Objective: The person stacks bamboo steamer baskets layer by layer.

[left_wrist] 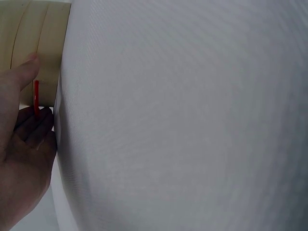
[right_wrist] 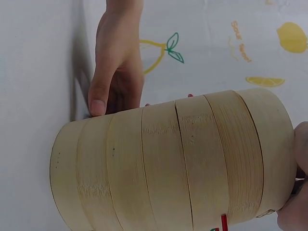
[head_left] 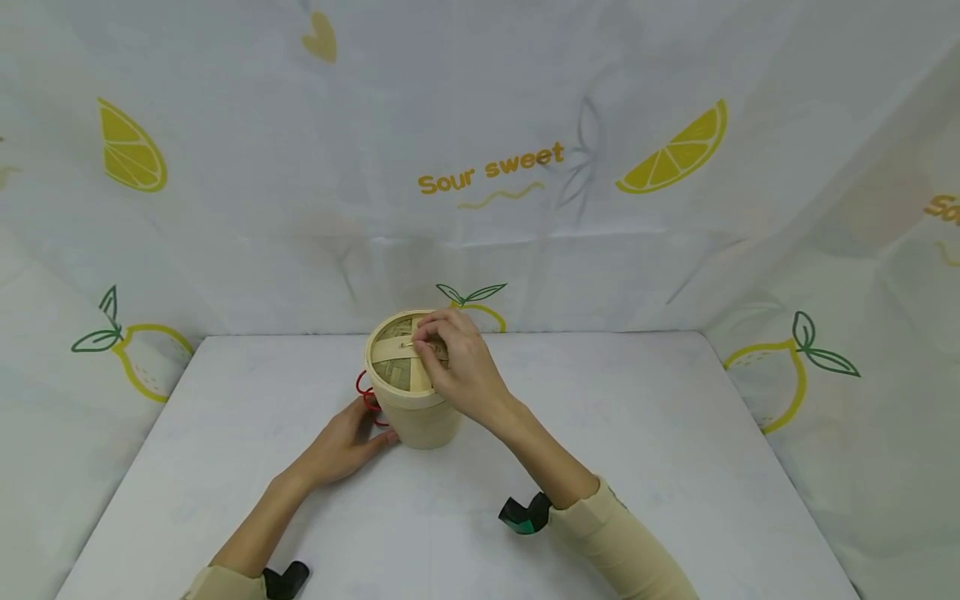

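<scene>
A tall stack of round bamboo steamers (head_left: 422, 421) stands on the white table, topped by a woven bamboo lid (head_left: 392, 372) with crossed strips. My right hand (head_left: 468, 367) is over the lid, its thumb and fingertips pinching at the small loop in the middle. Low on the left side, my left hand (head_left: 347, 446) is cupped loosely against the stack; its thumb (left_wrist: 26, 72) touches the bamboo wall and the other fingers extend past the side. Red cord loops (head_left: 365, 385) stick out from the tiers beside the left hand. Several stacked bands (right_wrist: 161, 159) show in the right wrist view.
The white tabletop (head_left: 637, 417) reaches out on both sides of the stack. Behind it hangs a white cloth (head_left: 300, 167) printed with lemons. Black wrist devices (head_left: 525, 514) are worn at both sleeves.
</scene>
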`<state>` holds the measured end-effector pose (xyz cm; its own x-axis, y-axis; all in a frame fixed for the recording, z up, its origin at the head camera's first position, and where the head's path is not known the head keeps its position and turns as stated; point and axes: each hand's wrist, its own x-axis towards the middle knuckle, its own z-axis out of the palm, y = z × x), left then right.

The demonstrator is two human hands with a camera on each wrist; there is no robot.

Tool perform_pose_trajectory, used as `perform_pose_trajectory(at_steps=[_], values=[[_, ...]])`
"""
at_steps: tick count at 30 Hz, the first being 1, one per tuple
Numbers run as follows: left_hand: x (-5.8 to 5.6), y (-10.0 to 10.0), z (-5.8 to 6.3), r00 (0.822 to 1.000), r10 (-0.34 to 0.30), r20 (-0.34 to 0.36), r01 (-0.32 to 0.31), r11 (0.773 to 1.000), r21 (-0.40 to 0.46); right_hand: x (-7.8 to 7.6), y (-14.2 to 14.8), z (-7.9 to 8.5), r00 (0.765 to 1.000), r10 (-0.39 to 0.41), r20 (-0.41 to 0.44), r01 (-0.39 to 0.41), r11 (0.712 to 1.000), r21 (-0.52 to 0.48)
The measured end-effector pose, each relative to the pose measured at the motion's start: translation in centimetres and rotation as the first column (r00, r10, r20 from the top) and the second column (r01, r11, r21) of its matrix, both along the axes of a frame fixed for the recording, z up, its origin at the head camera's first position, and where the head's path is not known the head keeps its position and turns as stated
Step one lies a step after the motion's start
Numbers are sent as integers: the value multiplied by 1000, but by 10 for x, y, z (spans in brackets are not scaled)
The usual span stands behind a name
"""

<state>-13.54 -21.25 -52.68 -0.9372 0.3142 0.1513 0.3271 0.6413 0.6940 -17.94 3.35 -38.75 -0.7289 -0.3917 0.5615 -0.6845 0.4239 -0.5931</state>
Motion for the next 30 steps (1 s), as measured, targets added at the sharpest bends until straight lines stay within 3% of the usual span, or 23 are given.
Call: perform_pose_trajectory(at_steps=[12, 19, 24, 30], values=[[-5, 1, -2, 1000, -7, 4, 7, 1000, -7, -4, 2, -5, 1000, 4, -6, -4, 999, -36], [-8, -2, -2, 1000, -21, 6, 21, 1000, 8, -4, 6, -8, 998, 15, -61, -22, 992, -123], [-9, -6, -4, 1000, -13, 7, 13, 1000, 6, -4, 17, -9, 995, 5, -101, -22, 986, -164], [-7, -12, -3, 1000, -13, 7, 13, 1000, 1, -1, 39, -14, 995, -46, -89, 28, 981, -192]])
